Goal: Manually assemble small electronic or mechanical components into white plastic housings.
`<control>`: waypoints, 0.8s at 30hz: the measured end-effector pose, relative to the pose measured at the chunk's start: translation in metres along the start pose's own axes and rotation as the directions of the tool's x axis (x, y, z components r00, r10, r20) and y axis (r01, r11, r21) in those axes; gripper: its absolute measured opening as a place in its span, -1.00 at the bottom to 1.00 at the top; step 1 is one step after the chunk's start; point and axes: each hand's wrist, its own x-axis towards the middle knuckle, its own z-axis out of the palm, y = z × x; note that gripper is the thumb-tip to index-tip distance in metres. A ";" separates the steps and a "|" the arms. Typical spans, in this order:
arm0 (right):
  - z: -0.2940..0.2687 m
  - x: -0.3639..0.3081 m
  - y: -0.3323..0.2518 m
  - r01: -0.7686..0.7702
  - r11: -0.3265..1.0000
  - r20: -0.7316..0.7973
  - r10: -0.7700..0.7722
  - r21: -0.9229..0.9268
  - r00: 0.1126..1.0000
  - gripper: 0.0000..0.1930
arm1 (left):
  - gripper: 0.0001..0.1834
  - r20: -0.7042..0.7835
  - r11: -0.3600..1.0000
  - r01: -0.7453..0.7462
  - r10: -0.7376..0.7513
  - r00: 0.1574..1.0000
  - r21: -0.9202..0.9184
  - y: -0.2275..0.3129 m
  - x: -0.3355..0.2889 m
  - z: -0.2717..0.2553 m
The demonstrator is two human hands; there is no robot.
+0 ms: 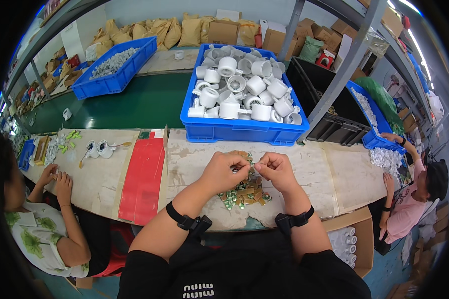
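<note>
My left hand (226,172) and my right hand (277,171) face each other over the bench, thumbs and forefingers pinched close together. Whatever is between the fingertips is too small to make out. Just below and behind them lies a loose pile of small green circuit boards (230,198) mixed with brown flat pieces (255,193). Part of that pile is hidden behind my hands. Each of my wrists wears a black strap with a small box on it.
Beyond my hands stands a blue crate (244,134) heaped with white plastic fan housings (258,85). A black crate (340,126) sits to its right. A red sheet (143,174) covers the bench at left. Co-workers sit on both sides. An open carton (365,234) of white parts is by my right.
</note>
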 end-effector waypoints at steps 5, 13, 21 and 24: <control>-0.003 0.002 0.014 0.153 0.988 0.016 -0.152 -0.009 0.988 -0.82 | -0.89 -0.002 0.999 -0.031 0.031 1.000 0.037 -0.003 -0.001 0.006; 0.014 0.007 0.018 0.277 0.960 -0.125 -0.279 -0.038 0.952 -0.87 | -0.93 -0.146 0.972 -0.160 0.187 0.972 0.173 0.011 0.000 0.007; 0.004 0.001 -0.002 0.049 0.998 -0.164 -0.055 -0.038 0.985 -0.85 | -0.89 -0.316 0.727 0.187 0.045 0.948 0.661 -0.023 -0.053 -0.124; 0.005 -0.003 -0.008 0.009 0.999 -0.164 -0.015 -0.033 0.986 -0.83 | -0.75 -0.605 0.412 0.557 -0.015 0.796 0.721 -0.031 -0.097 -0.197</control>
